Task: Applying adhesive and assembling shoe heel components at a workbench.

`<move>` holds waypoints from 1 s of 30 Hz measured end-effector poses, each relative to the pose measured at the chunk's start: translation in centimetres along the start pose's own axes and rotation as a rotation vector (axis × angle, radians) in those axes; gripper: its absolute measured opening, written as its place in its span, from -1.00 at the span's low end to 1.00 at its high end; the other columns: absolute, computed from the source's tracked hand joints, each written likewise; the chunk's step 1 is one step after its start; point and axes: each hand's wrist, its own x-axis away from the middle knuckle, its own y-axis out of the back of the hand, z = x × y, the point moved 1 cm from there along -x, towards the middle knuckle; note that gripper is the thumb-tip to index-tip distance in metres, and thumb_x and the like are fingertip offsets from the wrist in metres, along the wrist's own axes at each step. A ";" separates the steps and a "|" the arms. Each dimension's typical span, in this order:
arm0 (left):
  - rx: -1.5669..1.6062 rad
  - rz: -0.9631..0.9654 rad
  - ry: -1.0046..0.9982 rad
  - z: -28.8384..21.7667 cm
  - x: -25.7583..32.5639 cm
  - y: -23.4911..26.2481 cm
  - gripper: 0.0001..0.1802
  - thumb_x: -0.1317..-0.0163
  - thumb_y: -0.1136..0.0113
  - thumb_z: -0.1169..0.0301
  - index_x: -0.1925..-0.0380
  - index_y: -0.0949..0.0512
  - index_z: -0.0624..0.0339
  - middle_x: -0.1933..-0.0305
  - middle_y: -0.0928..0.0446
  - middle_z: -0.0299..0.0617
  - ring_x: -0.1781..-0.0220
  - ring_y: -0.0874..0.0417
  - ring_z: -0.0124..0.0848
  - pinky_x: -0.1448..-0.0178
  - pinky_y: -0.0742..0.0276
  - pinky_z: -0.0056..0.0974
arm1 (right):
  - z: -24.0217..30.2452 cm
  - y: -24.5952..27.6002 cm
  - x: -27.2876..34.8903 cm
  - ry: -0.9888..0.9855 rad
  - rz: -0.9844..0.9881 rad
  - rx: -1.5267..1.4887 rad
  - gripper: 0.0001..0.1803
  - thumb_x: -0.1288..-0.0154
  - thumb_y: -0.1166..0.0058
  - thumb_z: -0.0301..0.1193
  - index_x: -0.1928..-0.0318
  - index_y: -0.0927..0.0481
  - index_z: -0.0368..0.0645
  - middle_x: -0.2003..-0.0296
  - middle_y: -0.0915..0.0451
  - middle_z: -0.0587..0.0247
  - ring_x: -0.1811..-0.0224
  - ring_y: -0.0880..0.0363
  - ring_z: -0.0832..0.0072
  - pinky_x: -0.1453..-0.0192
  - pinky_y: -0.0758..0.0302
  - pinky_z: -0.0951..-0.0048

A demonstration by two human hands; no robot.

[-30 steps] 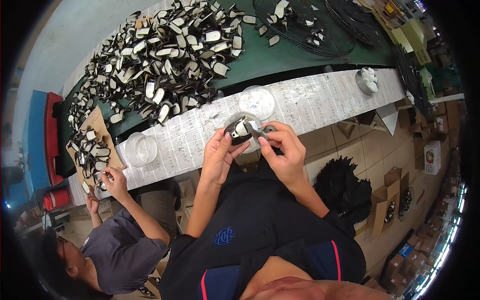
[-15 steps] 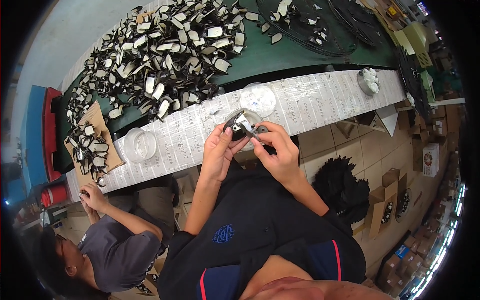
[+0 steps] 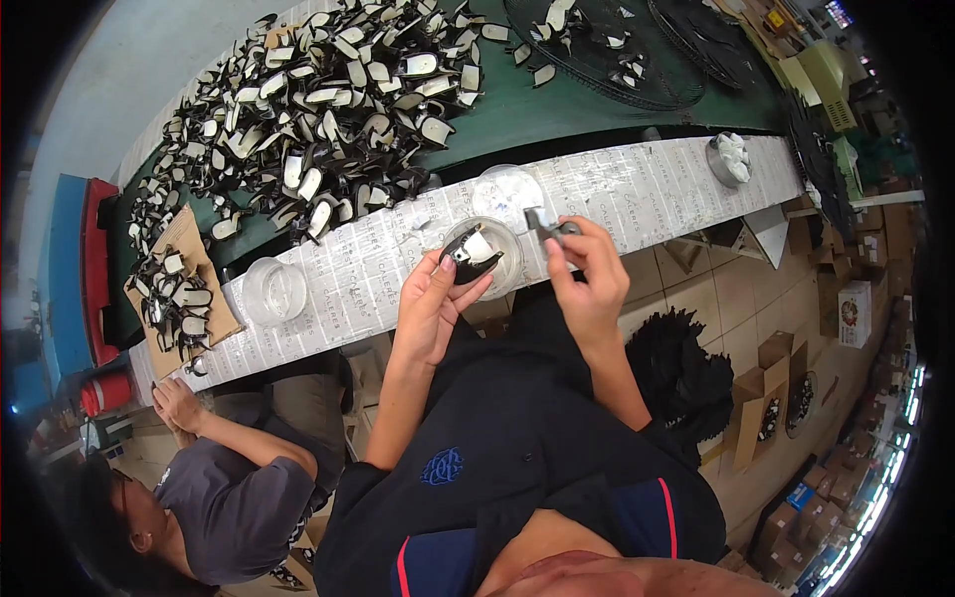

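My left hand [image 3: 435, 295] holds a black curved strap piece with a white patch [image 3: 468, 254] over a clear plastic tub [image 3: 502, 261] at the bench's near edge. My right hand [image 3: 585, 269] pinches a small dark brush-like tool [image 3: 542, 223] just right of the tub. A second clear tub with white contents [image 3: 506, 188] stands behind it on the newspaper-covered strip [image 3: 647, 189].
A big heap of black and white strap pieces [image 3: 318, 90] covers the green bench. Another clear tub [image 3: 271, 291] and a cardboard sheet loaded with pieces [image 3: 179, 289] lie to the left. A seated person in grey [image 3: 224, 488] works there. Round black grilles [image 3: 607, 50] lie far right.
My hands have drawn apart: the left keeps the strap piece, the right has pulled the tool away to the right. The person on the left has lowered a hand below the bench.
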 end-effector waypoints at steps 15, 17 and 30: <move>0.007 0.216 0.036 -2.0 3.4 -2.9 -0.57 -0.41 -0.06 0.26 -0.07 -0.31 0.40 -0.09 -0.50 0.16 -0.16 -0.58 -0.04 -0.16 -0.63 -0.01 | -13.3 -3.3 -0.3 -0.580 -0.088 -0.617 -0.84 -0.36 -0.13 -0.45 0.21 -0.51 -0.32 0.21 -0.60 0.20 0.24 -0.59 0.60 0.12 -0.61 0.53; -0.021 0.179 0.048 -2.6 3.8 -3.9 -0.58 -0.38 -0.11 0.24 -0.02 -0.33 0.38 -0.08 -0.51 0.16 -0.14 -0.59 -0.03 -0.14 -0.63 0.03 | -16.0 -4.3 0.6 -0.589 -0.089 -0.644 -0.84 -0.37 -0.12 -0.42 0.22 -0.51 -0.29 0.23 -0.60 0.21 0.25 -0.58 0.62 0.13 -0.61 0.53; 0.063 0.278 0.166 -2.9 3.6 -5.1 -0.67 -0.33 -0.17 0.38 0.03 -0.38 0.38 0.00 -0.56 0.05 0.00 -0.66 -0.23 -0.12 -0.64 -0.09 | -17.1 -4.5 1.0 -0.612 -0.084 -0.892 -0.89 -0.40 -0.05 -0.47 0.18 -0.50 -0.27 0.04 -0.61 0.08 0.09 -0.61 0.49 0.00 -0.59 0.43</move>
